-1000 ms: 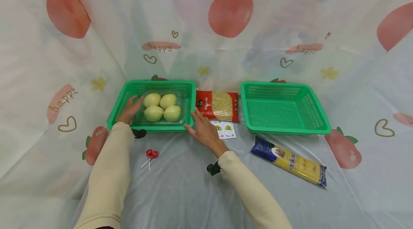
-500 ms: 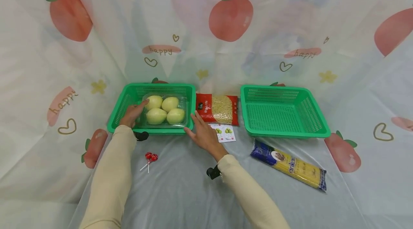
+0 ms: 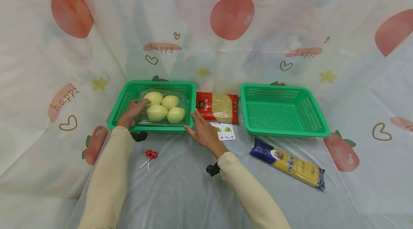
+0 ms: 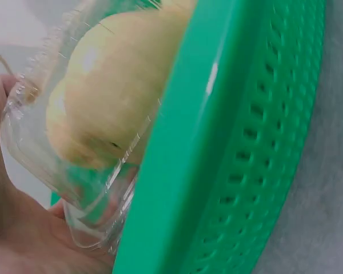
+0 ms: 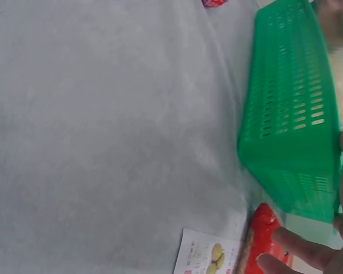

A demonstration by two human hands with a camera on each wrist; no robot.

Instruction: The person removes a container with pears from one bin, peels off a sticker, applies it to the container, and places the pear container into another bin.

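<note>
A clear plastic box (image 3: 147,117) of several pale yellow-green fruits (image 3: 157,113) sits in the left green basket (image 3: 117,116). My left hand (image 3: 129,113) grips the box's left side, one digit over the lid; in the left wrist view the palm (image 4: 31,234) lies against the box's end and some fingers are hidden. My right hand (image 3: 204,132) touches the basket's front right corner, thumb at the front and the other fingers spread along the right side. In the right wrist view those fingers (image 5: 300,246) look fairly straight, over a red bag (image 5: 263,240).
Between the baskets lie a red bag of noodle-like pasta (image 3: 222,108) and a printed card (image 3: 227,132). A second green basket (image 3: 287,134) stands at right, with a spaghetti pack (image 3: 288,163) in front. Two red lollipops (image 3: 151,154) lie before the left basket. A printed cloth hangs behind.
My left hand has come onto the box and now grips its left side. The box has shifted slightly right within the basket. My right hand stays at the basket's corner.
</note>
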